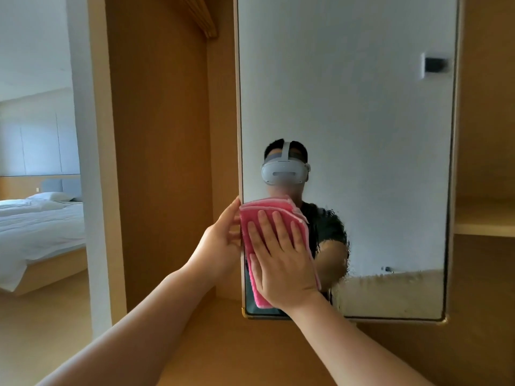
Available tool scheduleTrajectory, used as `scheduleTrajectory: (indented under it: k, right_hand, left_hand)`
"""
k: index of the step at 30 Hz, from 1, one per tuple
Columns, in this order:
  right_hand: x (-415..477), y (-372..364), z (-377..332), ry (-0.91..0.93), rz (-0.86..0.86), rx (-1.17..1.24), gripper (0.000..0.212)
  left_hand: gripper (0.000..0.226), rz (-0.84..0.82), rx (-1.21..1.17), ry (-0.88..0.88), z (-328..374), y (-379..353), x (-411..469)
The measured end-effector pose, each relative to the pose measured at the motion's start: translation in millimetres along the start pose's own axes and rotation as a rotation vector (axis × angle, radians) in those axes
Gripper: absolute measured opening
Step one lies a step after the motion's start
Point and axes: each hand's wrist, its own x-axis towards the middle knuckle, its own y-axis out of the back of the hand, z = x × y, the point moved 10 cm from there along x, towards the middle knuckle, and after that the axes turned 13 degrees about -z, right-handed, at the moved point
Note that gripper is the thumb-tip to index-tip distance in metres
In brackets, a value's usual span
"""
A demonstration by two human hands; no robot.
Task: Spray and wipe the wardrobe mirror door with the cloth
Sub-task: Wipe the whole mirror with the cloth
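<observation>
The wardrobe mirror door (362, 121) stands open in front of me, tall and framed in light wood. A folded pink cloth (274, 207) lies flat against its lower left corner. My right hand (281, 257) presses on the cloth with fingers spread and pointing up. My left hand (220, 240) grips the door's left edge, fingers wrapped around it beside the cloth. Wet streaks and droplets cover the glass low down to the right of the cloth. No spray bottle is in view.
Wooden wardrobe panels (158, 149) rise behind the door on the left. A shelf (485, 224) sits at the right. A wooden surface (223, 344) lies below the door. Through the opening at far left is a bed (36, 227) with white bedding.
</observation>
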Motion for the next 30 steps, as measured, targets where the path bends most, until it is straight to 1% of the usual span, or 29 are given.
scheduleTrajectory:
  k: [8, 15, 22, 30]
  right_hand:
    - [-3.6, 2.4, 10.5, 0.106, -0.043, -0.059, 0.063]
    - [5.1, 9.5, 38.8, 0.176, -0.058, -0.098, 0.061]
    - [23.4, 40.3, 116.4, 0.043, -0.021, -0.115, 0.060]
    - [23.7, 42.8, 125.5, 0.002, -0.046, -0.106, 0.059]
  left_hand:
    - [0.082, -0.003, 0.006, 0.010, 0.0, -0.7, 0.5]
    - [0.079, 0.034, -0.010, 0.003, -2.8, 1.9, 2.2]
    - [0.080, 0.058, -0.032, 0.000, -6.9, 2.5, 3.9]
    - [0.078, 0.046, 0.012, 0.006, -5.7, 1.7, 2.3]
